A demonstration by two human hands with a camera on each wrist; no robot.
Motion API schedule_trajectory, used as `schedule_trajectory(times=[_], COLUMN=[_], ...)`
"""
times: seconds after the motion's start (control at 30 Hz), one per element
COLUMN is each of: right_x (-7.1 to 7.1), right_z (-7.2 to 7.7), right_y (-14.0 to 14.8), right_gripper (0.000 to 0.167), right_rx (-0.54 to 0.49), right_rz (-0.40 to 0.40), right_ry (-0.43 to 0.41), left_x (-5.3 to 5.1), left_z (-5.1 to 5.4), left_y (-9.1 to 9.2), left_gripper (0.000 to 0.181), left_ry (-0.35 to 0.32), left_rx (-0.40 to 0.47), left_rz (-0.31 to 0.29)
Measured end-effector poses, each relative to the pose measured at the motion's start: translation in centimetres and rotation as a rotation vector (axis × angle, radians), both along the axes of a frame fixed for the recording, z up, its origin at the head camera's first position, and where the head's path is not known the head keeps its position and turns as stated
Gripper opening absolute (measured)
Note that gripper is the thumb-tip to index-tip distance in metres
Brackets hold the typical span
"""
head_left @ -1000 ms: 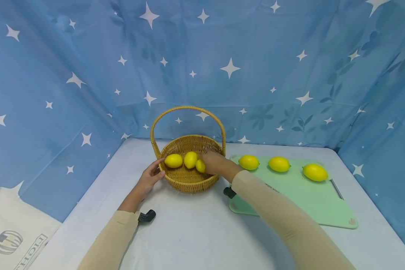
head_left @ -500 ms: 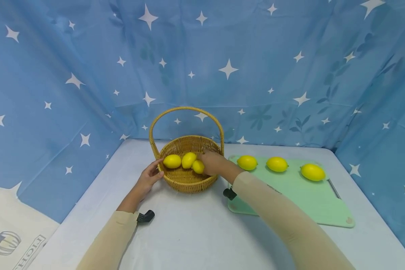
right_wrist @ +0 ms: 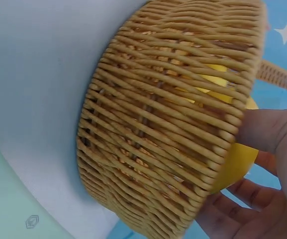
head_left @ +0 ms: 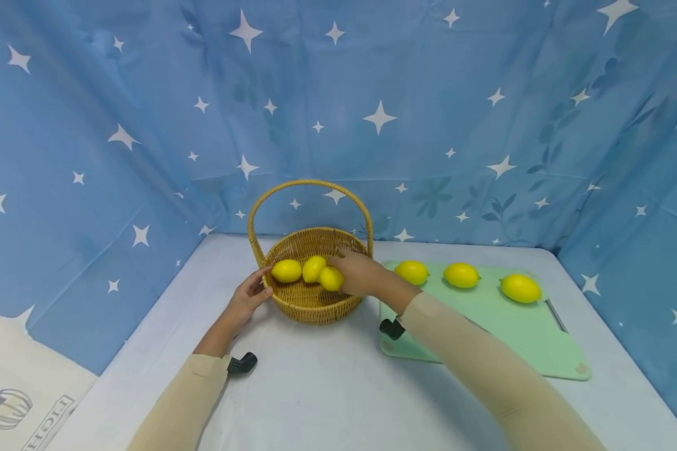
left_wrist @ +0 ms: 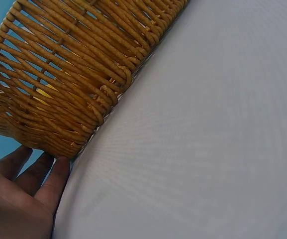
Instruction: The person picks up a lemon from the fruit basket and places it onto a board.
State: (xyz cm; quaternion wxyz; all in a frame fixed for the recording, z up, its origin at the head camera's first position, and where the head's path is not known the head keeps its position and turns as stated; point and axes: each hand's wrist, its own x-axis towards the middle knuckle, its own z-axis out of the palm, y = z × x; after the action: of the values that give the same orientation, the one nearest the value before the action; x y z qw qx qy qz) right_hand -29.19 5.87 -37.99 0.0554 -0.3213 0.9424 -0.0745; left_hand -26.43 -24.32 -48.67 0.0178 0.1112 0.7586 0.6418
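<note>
In the head view, a wicker basket [head_left: 313,315] with a tall handle holds three lemons: one at the left [head_left: 286,271], one in the middle [head_left: 314,269] and one at the right [head_left: 331,278]. My left hand [head_left: 247,300] grips the basket's left side, its fingertips at the rim; several fingers [left_wrist: 56,181] touch the wicker in the left wrist view. My right hand [head_left: 361,273] reaches over the right rim and holds the right-hand lemon [right_wrist: 238,167], with the thumb on its near side and fingers beyond it in the right wrist view. Some fingertips are hidden.
On a light green cutting board [head_left: 502,332] to the right lie three more lemons [head_left: 411,272] [head_left: 461,275] [head_left: 521,288] in a row along its far edge. Blue curtains [head_left: 316,81] with white stars hang behind and beside the white table [head_left: 316,388].
The right-hand lemon shows more from beside my right hand, and the right wrist has shifted slightly to the right. My left hand stays at the basket. The whole head view has shifted slightly.
</note>
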Motion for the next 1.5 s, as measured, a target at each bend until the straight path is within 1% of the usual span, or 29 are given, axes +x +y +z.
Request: schedule_trajectory(times=[0.17,0.37,0.5,0.6,0.73,0.9,1.0,1.13,1.4,1.43,1.5], right_x=[0.8,1.9,2.7,3.1,3.4,4.0,4.6,5.2,5.6,5.7,5.8], right_z=[0.4,0.6,0.7,0.8,0.7,0.5,0.3,-0.3,-1.3,-1.4,-1.7], right_y=[1.2,2.9,4.1,4.8,5.6,6.9,7.7,8.8,10.5,10.7,11.1], right_gripper=[0.066,0.066,0.067,0.066,0.068,0.068,0.067,0.065,0.062,0.061,0.061], right_rx=[-0.085,-0.184,-0.248,-0.282,-0.289,-0.295,-0.320,-0.331,-0.352,-0.355,-0.356], right_rz=[-0.010,-0.029,-0.036,-0.039,-0.049,-0.070,-0.066,-0.054,-0.035,-0.039,-0.048], right_ry=[-0.004,-0.013,-0.014,-0.014,-0.015,-0.006,-0.005,-0.007,0.004,0.001,-0.006], left_x=[0.0,0.0,-0.1,-0.1,0.0,-0.3,-0.5,-0.4,-0.2,-0.1,0.2], left_z=[0.1,0.1,-0.1,0.0,-0.1,-0.6,-0.8,-0.7,-0.2,0.0,0.7], left_y=[0.1,0.1,0.0,-0.1,-0.3,-0.5,-0.5,-0.2,-0.2,-0.2,0.0], left_gripper=[0.056,0.057,0.058,0.058,0.060,0.057,0.056,0.056,0.057,0.057,0.057], left_ry=[0.004,-0.007,-0.003,0.000,0.006,0.005,-0.001,-0.003,-0.026,-0.028,-0.029], left_rx=[-0.013,-0.011,-0.015,-0.016,-0.024,-0.017,-0.011,-0.019,0.007,0.008,0.001], left_rz=[-0.008,-0.009,-0.006,-0.004,-0.005,-0.016,-0.013,-0.001,-0.016,-0.020,-0.027])
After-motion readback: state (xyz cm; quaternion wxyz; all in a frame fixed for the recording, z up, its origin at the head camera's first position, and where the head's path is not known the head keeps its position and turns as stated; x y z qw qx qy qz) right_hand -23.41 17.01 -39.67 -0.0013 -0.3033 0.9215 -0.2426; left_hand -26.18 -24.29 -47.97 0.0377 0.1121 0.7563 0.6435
